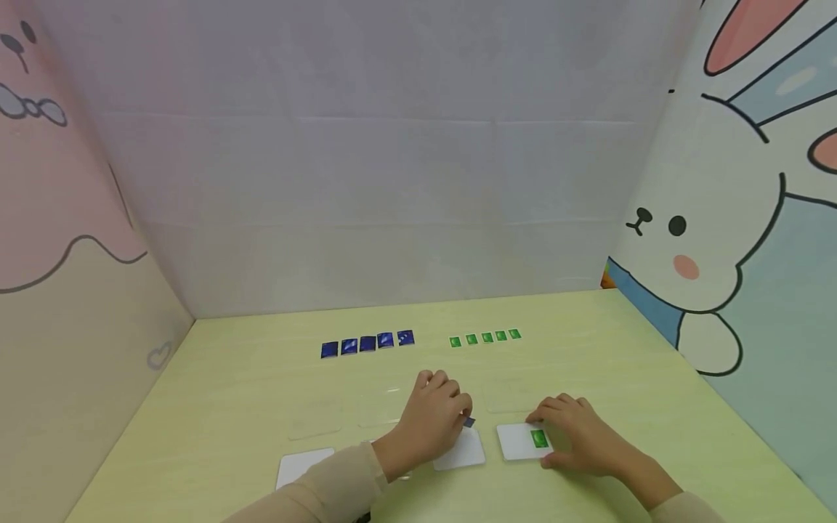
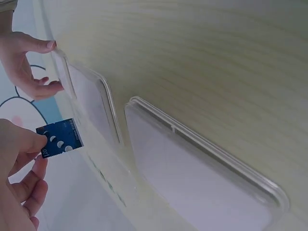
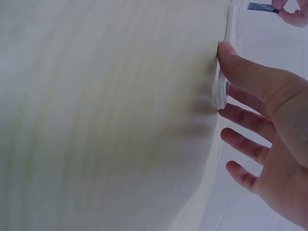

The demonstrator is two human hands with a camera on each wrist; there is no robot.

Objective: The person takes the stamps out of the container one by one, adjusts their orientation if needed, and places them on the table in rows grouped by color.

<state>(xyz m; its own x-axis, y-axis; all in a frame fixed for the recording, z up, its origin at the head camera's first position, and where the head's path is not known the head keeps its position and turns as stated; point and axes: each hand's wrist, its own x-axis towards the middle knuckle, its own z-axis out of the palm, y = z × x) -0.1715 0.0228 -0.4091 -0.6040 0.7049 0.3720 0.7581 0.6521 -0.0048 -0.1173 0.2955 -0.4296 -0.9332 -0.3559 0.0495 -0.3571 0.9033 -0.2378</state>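
My left hand (image 1: 431, 415) pinches a small dark blue stamp (image 2: 60, 138) with perforated edges and white moon shapes, between thumb and fingertips. In the head view it hovers over the middle white card in a clear case (image 1: 461, 450). My right hand (image 1: 582, 438) holds the right-hand white card case (image 1: 516, 442) by its edges, thumb on the near side and fingers on the far side. On that card's right part lies a green stamp (image 1: 539, 438). A third white card case (image 1: 302, 465) sits at left, partly behind my left sleeve.
Farther back are a row of several blue stamps (image 1: 368, 343) and a row of several small green stamps (image 1: 487, 338). Clear flat covers (image 1: 315, 420) lie between the rows and the cards. Printed walls border the pale yellow table (image 1: 216, 378).
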